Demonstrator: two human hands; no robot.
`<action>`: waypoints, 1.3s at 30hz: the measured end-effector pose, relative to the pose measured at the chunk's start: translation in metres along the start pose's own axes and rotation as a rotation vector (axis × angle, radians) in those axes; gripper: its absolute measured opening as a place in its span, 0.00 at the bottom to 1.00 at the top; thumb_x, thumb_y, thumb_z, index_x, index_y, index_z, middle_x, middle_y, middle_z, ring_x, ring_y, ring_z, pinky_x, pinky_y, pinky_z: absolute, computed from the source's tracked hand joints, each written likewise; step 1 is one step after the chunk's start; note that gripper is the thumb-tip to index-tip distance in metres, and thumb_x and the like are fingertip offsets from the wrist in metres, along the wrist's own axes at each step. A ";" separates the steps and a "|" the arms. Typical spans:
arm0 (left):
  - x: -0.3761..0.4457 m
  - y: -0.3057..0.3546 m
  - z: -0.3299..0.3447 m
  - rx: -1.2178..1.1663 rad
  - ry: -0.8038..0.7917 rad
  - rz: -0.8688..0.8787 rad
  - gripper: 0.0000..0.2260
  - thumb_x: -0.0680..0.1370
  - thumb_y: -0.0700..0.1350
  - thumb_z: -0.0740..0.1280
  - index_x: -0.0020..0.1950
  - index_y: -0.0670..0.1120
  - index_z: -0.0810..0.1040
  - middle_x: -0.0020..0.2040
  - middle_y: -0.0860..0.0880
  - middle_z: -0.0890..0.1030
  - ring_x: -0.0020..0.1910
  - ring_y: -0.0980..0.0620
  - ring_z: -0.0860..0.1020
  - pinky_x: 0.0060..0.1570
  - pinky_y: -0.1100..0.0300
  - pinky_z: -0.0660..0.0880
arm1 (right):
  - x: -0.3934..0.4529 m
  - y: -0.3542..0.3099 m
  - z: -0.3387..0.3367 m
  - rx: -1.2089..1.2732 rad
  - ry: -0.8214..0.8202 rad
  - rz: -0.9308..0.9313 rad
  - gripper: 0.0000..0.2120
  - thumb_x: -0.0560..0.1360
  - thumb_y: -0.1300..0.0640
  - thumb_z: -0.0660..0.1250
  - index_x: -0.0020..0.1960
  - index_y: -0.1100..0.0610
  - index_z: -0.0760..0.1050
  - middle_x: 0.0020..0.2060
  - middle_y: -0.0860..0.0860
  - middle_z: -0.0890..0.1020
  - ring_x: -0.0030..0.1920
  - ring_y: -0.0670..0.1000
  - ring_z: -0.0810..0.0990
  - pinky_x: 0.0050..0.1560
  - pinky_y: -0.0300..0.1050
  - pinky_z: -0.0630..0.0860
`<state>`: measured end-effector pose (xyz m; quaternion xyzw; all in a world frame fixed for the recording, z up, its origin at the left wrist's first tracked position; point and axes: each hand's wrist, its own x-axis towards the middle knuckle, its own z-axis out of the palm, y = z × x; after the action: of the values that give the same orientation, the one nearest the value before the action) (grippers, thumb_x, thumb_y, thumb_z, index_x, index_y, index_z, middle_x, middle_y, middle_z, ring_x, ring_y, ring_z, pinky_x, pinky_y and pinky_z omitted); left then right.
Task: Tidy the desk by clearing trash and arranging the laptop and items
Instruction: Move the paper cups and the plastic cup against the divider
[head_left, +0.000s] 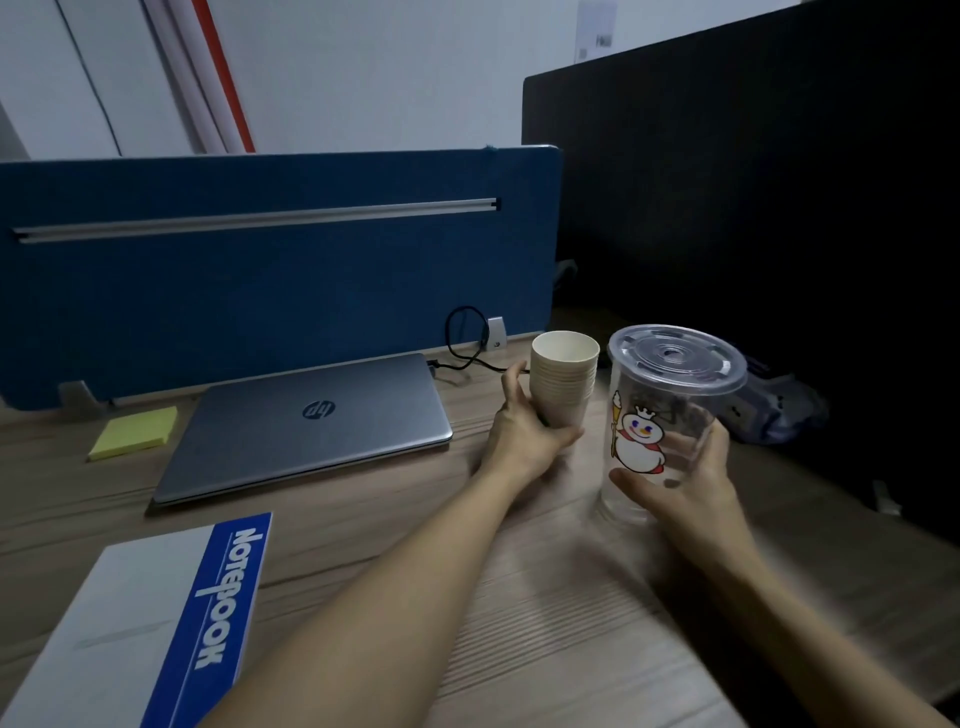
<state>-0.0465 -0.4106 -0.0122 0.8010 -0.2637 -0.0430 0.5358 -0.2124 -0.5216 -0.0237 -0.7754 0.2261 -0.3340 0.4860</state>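
Two hands grip cups: left hand (524, 434) the paper-cup stack (565, 376), right hand (685, 480) the clear lidded cup (660, 415).

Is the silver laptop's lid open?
No, the silver laptop lies shut and flat on the wooden desk, its logo facing up.

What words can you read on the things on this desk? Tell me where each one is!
"hp": round logo on the lid of the closed laptop, seen upside down.
"Notebook": white letters on the blue band of the notebook, running sideways.
No words on the clear plastic cup, only a snowman picture.
Paper on the wall: print too small to read.
Stack of paper cups and sticky notes: no writing.
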 end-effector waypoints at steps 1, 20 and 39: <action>0.002 -0.001 0.000 0.006 0.004 0.004 0.41 0.64 0.51 0.78 0.66 0.62 0.54 0.51 0.52 0.81 0.52 0.48 0.81 0.46 0.58 0.73 | 0.002 0.000 0.001 0.002 0.000 0.003 0.44 0.59 0.47 0.80 0.67 0.39 0.58 0.54 0.35 0.77 0.54 0.33 0.77 0.50 0.37 0.73; 0.068 -0.043 -0.085 0.275 0.203 -0.125 0.35 0.63 0.56 0.74 0.62 0.51 0.59 0.57 0.48 0.79 0.54 0.42 0.78 0.45 0.55 0.68 | 0.047 -0.029 0.060 0.026 -0.150 -0.003 0.47 0.57 0.43 0.78 0.69 0.40 0.57 0.61 0.46 0.76 0.59 0.48 0.77 0.60 0.55 0.77; 0.135 -0.062 -0.096 0.256 0.147 -0.074 0.37 0.64 0.55 0.76 0.67 0.49 0.61 0.57 0.47 0.79 0.51 0.44 0.78 0.44 0.56 0.69 | 0.096 -0.016 0.099 0.054 -0.177 -0.032 0.47 0.56 0.42 0.79 0.68 0.36 0.56 0.58 0.39 0.76 0.59 0.46 0.77 0.57 0.53 0.78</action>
<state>0.1267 -0.3759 0.0032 0.8729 -0.1974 0.0299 0.4451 -0.0745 -0.5198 -0.0111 -0.7919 0.1609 -0.2779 0.5194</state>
